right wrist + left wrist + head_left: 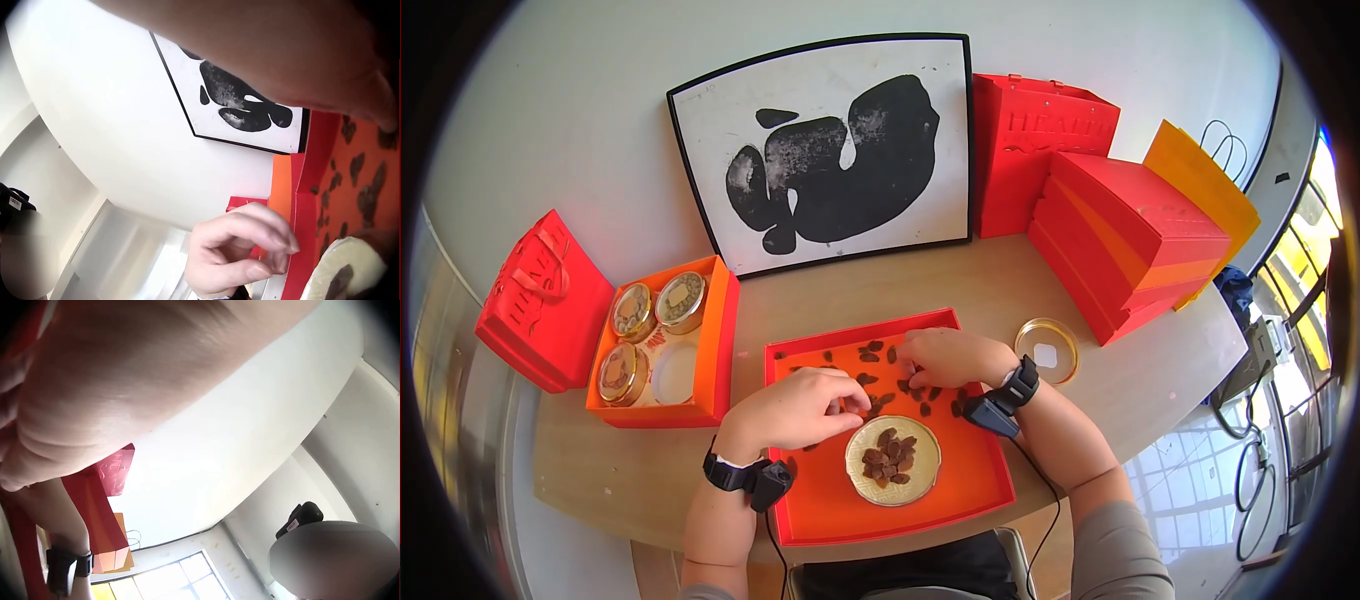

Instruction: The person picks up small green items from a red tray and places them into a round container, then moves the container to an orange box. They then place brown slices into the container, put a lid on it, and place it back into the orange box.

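A cream dish [933, 455] stands in the orange, red-rimmed tray [940, 515], with a small heap of dark brown dried pieces [888, 457] in it. More such pieces [878, 402] lie scattered over the tray's far half. Just left of the dish hovers my left hand [800, 408], fingers loosely bent; the right wrist view shows a gap between thumb and fingers of this left hand [240, 247], with nothing visible in it. My right hand [955, 358] reaches down at the tray's far right, fingertips right at some pieces; I cannot tell whether it pinches one.
An orange box [718, 350] with round gold-lidded jars [623, 373] stands left of the tray. At the right lie a round gold-rimmed lid [1072, 365] and red boxes [1135, 225]. Behind are a framed black-and-white picture [900, 160] and red bags [1040, 150]. Cables hang from both wrists.
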A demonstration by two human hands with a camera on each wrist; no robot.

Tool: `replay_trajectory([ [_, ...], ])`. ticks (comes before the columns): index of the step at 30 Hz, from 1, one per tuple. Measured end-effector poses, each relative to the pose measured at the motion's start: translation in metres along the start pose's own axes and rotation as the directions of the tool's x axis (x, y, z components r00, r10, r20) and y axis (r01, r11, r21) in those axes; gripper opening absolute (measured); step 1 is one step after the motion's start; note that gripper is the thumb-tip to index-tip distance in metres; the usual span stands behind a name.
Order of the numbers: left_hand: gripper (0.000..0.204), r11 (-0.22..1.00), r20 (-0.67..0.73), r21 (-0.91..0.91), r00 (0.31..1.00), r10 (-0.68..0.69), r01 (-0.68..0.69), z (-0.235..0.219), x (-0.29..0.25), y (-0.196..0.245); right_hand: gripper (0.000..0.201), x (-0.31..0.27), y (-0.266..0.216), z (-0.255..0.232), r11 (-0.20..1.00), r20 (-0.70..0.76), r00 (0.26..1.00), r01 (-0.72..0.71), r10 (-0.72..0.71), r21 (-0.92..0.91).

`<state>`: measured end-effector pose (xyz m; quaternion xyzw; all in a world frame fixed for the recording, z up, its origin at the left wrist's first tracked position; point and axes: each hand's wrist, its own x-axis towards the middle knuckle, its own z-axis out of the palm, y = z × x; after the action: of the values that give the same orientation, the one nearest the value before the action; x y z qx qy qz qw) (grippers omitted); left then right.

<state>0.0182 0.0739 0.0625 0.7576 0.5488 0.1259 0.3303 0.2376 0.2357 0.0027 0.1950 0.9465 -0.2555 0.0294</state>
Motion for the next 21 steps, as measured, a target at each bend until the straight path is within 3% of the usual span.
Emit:
replay_trajectory([
  [3,0.024,0.990,-0.029,0.127,0.998,-0.051,0.055,0.003,0.005,-0.023,0.017,0.000,-0.004,-0.005,0.999,0.014,1.000,-0.017,0.017,-0.031],
  [7,0.028,0.932,-0.019,0.315,0.983,-0.183,0.180,0.007,0.006,-0.041,0.015,-0.013,-0.032,-0.029,0.993,0.043,0.998,-0.060,0.056,0.104],
  [9,0.028,0.934,-0.004,0.276,0.972,-0.236,0.228,0.007,0.010,-0.042,0.016,-0.022,-0.048,-0.036,0.981,0.073,0.996,-0.058,0.045,0.185],
  [11,0.028,0.929,0.013,0.242,0.957,-0.290,0.279,0.007,0.012,-0.043,0.016,-0.032,-0.066,-0.038,0.980,0.124,0.982,0.125,-0.145,0.154],
  [12,0.026,0.937,0.015,0.219,0.959,-0.282,0.272,0.008,0.014,-0.046,0.016,-0.032,-0.067,-0.033,0.980,0.122,0.982,0.123,-0.142,0.156],
  [14,0.025,0.945,0.022,0.196,0.962,-0.272,0.263,0.009,0.014,-0.048,0.017,-0.033,-0.067,-0.025,0.951,0.174,0.940,0.269,-0.293,0.151],
  [15,0.024,0.944,0.028,0.191,0.960,-0.279,0.269,0.009,0.015,-0.049,0.017,-0.032,-0.065,-0.024,0.952,0.173,0.942,0.265,-0.289,0.152],
  [17,0.022,0.945,0.035,0.186,0.960,-0.279,0.268,0.008,0.017,-0.045,0.023,-0.031,-0.059,-0.022,0.993,0.099,0.988,0.117,-0.115,-0.014],
  [19,0.023,0.921,0.079,0.172,0.927,-0.368,0.351,0.004,0.018,-0.036,0.027,-0.025,-0.044,-0.016,0.996,0.039,0.997,0.072,-0.070,-0.053],
  [21,0.025,0.943,0.036,0.179,0.956,-0.293,0.282,0.006,0.016,-0.034,0.032,-0.020,-0.031,-0.011,0.996,-0.025,0.999,0.022,-0.025,-0.090],
])
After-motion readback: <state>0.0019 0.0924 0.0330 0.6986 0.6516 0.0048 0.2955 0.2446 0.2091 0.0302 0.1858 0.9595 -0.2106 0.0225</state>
